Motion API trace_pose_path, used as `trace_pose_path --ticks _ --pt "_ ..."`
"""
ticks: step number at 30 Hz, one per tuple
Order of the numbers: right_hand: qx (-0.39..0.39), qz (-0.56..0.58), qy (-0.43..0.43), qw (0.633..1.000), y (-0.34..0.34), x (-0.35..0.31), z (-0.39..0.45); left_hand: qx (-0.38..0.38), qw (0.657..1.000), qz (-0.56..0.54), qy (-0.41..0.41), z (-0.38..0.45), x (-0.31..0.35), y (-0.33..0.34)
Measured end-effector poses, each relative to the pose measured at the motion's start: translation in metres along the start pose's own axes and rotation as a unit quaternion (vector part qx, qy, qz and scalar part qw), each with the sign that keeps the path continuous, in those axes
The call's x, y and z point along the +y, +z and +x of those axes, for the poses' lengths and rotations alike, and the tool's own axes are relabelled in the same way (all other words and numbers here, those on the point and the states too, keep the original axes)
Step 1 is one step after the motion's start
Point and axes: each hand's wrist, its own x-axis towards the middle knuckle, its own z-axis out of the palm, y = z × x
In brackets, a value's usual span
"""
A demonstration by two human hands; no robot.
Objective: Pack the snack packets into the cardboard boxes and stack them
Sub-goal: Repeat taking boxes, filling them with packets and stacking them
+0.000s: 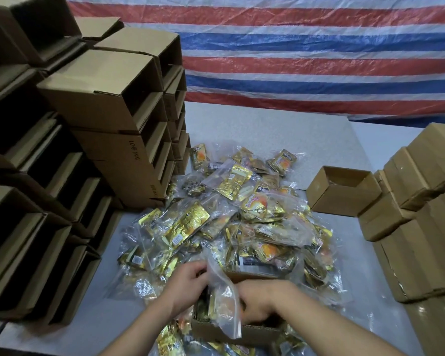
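A heap of gold snack packets in clear plastic bags [242,214] covers the middle of the table. Close to me, a small open cardboard box [244,334] sits among them. A clear bag of packets [225,301] stands half inside it. My left hand [188,286] grips the bag's left side at the box's left rim. My right hand [261,301] reaches down into the box beside the bag, its fingertips hidden. An empty open box [342,190] stands at the right of the heap.
Tall stacks of open-ended cardboard boxes [108,109] fill the left side. Closed boxes [421,201] are stacked at the right edge. A red, white and blue striped tarp [293,47] hangs behind the grey table [267,124].
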Motion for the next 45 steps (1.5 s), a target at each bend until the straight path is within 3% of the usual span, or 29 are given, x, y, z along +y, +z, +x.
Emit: trace_pose_path --ticks 5,11,15,21,24,29,32,36,42,45 --pt "0.025 -0.056 0.069 0.996 0.024 -0.011 0.019 0.013 0.998 0.057 0.037 -0.002 -0.009 0.0" --pt "0.108 0.084 0.05 0.989 0.01 -0.016 -0.02 0.022 0.999 -0.004 0.036 -0.005 -0.009 -0.001" --pt "0.175 0.03 0.072 0.981 0.004 -0.029 -0.044 0.013 0.999 0.017 0.048 -0.004 -0.007 0.003" --pt "0.183 -0.101 0.143 0.968 0.003 -0.053 -0.041 0.008 0.999 -0.008 0.044 -0.003 -0.004 0.006" --pt "0.199 -0.091 0.141 0.966 0.004 -0.05 -0.042 0.009 1.0 -0.003 0.03 -0.001 -0.006 0.005" --pt "0.125 0.092 0.097 0.983 0.006 -0.03 -0.022 0.009 0.999 -0.016 0.027 0.003 -0.008 0.006" --pt "0.081 0.111 0.127 0.982 0.013 -0.033 0.008 0.0 0.998 0.034 0.058 0.005 -0.012 0.009" --pt "0.052 0.129 0.098 0.985 0.006 -0.044 0.016 0.015 0.998 0.006 0.059 0.005 -0.019 0.007" --pt "0.137 0.159 0.085 0.974 0.003 -0.033 -0.007 0.023 0.999 -0.01 0.038 0.011 -0.016 0.008" --pt "0.061 0.178 0.061 0.98 0.008 -0.034 0.01 0.015 0.999 0.009 0.042 0.011 -0.017 0.01"
